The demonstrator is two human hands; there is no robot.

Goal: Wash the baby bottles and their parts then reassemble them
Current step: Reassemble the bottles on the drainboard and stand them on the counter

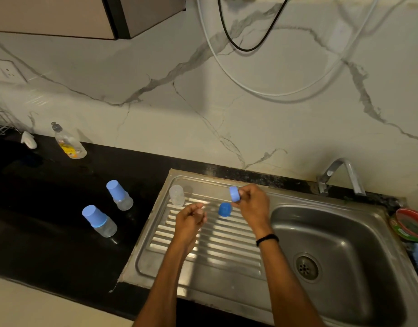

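The right hand (251, 204) pinches a blue ring (235, 194) over the drainboard (203, 244), likely for refitting. The left hand (191, 217) curls loosely (contents unclear).

I'm seeing a soap bottle (70, 145) standing on the black counter (38, 208) against the marble wall (156, 114). A small white object (28, 139) is lying near a wire rack (0, 126) at far left. A curved tap (340, 175) is standing behind the steel sink (344, 232), a red-rimmed bowl (406, 210) is sitting just right of it, and a black cable (245, 50) and white hose (274, 94) are hanging down the wall.
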